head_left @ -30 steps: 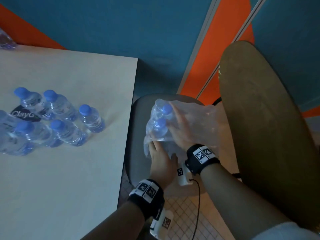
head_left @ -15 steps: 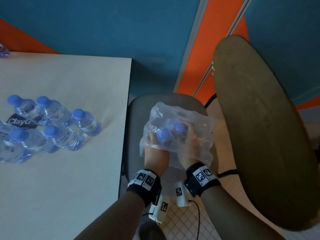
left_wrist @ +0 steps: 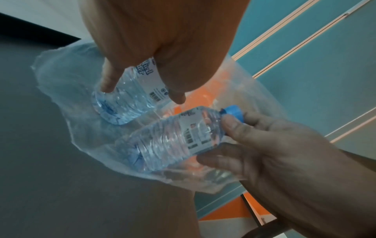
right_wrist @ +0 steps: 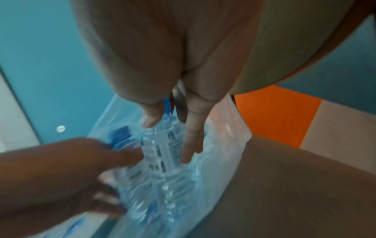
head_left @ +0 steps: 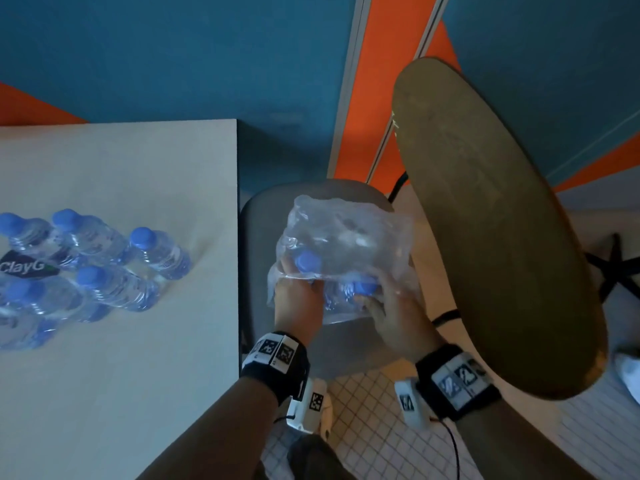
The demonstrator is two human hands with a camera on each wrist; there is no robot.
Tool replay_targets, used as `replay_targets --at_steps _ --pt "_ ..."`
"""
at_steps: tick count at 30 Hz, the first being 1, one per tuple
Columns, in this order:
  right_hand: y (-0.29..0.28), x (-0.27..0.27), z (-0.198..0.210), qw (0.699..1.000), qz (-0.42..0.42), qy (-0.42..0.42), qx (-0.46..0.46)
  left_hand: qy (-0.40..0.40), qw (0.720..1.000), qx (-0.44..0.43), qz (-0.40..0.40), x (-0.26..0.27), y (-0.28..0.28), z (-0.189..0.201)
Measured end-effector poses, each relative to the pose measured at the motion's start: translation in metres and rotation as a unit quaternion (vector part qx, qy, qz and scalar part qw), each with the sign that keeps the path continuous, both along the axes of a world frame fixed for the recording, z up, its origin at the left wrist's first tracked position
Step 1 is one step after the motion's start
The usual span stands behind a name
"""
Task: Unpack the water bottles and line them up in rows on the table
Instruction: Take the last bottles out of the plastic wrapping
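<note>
I am drawing the last two bottles from the plastic wrap [head_left: 349, 237] on the chair seat [head_left: 263, 220]: my left hand [head_left: 298, 303] is gripping one bottle [left_wrist: 126, 95], my right hand [head_left: 398, 317] the other bottle [left_wrist: 173, 138]. Next I am carrying them left to the rows of bottles [head_left: 104, 265] on the counter [head_left: 121, 375].

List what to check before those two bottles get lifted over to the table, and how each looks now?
1. Left hand grips a bottle: ok.
2. Right hand grips the other bottle: ok.
3. Bottles free of the plastic wrap: not ok, wrap still around them.
4. Caps on: one blue cap ok; other cannot tell.
5. Table has bare space beside standing bottles: ok.
</note>
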State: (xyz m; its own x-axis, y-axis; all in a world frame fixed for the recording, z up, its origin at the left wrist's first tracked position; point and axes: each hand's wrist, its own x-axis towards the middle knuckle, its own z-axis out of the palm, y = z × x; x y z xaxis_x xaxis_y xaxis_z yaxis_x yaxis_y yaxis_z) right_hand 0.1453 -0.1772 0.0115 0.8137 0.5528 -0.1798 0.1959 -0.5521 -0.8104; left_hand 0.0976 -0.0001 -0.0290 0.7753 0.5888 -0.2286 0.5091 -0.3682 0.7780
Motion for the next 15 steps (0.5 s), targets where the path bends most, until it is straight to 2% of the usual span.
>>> replay_targets --at_steps 2,6,11,15 --pt "0.007 0.024 0.005 0.999 0.007 0.013 -0.032 -0.019 0.999 -0.034 0.023 -0.004 0.002 0.000" --pt "0.013 0.043 0.009 0.999 0.007 0.002 -0.053 -0.009 1.000 0.006 -0.028 -0.023 -0.001 0.019" --pt "0.002 -0.001 0.002 0.995 -0.019 -0.102 -0.004 -0.055 0.996 0.017 -0.075 -0.052 -0.004 0.031" --pt "-0.024 -0.036 0.010 0.997 -0.039 -0.063 0.030 -0.061 0.992 -0.019 -0.111 -0.078 0.005 0.042"
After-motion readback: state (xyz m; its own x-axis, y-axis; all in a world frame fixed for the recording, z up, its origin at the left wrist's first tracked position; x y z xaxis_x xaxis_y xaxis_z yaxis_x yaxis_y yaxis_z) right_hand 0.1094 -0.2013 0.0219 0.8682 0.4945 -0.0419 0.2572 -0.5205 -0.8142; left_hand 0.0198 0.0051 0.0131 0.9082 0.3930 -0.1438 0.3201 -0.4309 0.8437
